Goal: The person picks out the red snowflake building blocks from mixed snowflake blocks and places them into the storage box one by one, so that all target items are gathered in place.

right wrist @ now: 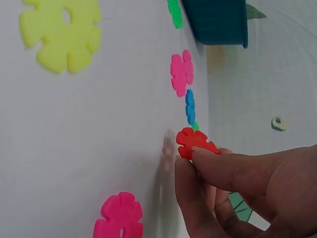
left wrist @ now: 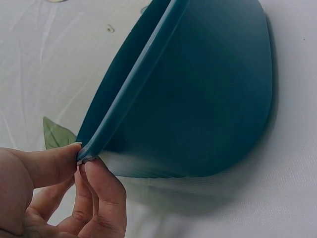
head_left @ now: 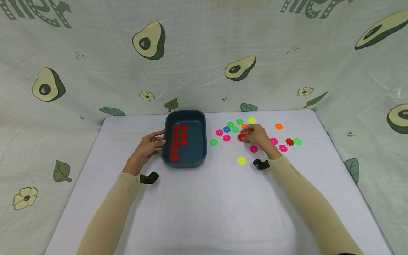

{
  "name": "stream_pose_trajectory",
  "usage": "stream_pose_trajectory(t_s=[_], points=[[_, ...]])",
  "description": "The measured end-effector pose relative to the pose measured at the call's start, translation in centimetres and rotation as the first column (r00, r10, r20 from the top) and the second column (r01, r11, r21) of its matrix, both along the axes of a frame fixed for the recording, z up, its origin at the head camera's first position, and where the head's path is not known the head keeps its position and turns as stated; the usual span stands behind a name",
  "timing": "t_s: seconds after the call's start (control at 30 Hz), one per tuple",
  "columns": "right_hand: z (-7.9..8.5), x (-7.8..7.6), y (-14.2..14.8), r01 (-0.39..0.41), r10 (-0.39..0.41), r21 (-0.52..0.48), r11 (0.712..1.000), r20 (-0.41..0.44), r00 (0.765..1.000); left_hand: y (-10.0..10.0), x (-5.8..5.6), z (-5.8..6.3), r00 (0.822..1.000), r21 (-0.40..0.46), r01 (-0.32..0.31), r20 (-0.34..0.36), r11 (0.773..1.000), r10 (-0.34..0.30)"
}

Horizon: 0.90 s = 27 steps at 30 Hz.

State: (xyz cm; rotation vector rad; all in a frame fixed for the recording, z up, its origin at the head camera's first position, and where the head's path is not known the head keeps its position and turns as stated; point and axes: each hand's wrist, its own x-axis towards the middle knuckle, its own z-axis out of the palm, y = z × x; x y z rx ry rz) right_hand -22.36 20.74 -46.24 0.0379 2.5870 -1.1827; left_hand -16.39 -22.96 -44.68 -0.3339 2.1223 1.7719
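A dark teal tray (head_left: pixel 196 141) stands on the white table, with several red notched discs (head_left: pixel 174 158) in two rows along its left side. My left hand (head_left: pixel 148 146) pinches the tray's left rim between thumb and fingers, which shows closely in the left wrist view. Over the loose discs to the right, my right hand (head_left: pixel 256 135) pinches a red notched disc (right wrist: pixel 190 141) between thumb and forefinger. Around it lie green discs (head_left: pixel 230 124), a blue disc (head_left: pixel 226 129), pink discs (head_left: pixel 253 148) and an orange disc (head_left: pixel 244 125).
Farther right lie another orange disc (head_left: pixel 278 126), a red disc (head_left: pixel 289 142) and a light green disc (head_left: pixel 298 141). A yellow disc (head_left: pixel 242 161) is nearer the front, another yellow disc (head_left: pixel 251 120) at the back. A cloth with avocado prints (head_left: pixel 191 71) hangs behind the table (head_left: pixel 204 212).
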Motion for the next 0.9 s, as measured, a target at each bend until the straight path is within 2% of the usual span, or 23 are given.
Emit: stream_pose_trajectory(t_s=[0.6,0.9], points=[[2.3,0.8,-2.0,-0.053,0.052,-0.092,0.994,-0.021,0.998,0.0,-0.1,-0.1,1.000,0.020,-0.011,0.005,1.000,0.011],[3.8,1.0,-3.8,-0.105,0.099,-0.160,0.981,-0.047,0.994,-0.1,0.0,-0.1,1.000,0.026,-0.008,0.006,1.000,0.008]])
